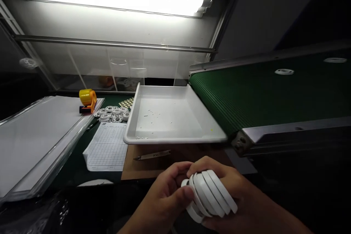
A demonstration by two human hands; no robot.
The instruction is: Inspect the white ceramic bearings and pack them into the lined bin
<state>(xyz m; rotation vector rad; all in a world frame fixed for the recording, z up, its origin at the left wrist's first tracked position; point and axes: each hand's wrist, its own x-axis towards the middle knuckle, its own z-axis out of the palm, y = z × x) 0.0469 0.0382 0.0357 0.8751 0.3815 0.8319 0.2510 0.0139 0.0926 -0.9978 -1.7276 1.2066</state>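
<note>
Over brown board, both hands grip white rings edge-on, stacked sideways.

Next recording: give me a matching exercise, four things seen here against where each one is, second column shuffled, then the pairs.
Things:
1. stack of white rings
2. white tray
3. yellow tape dispenser
4. lone white ring

Places:
A. on the green conveyor belt
B. gripped between the left hand and the right hand
C. at the belt's near end, on the bench
D. on the far edge of the clear sheets, at left

Pairs: 1-B, 2-C, 3-D, 4-A
</note>
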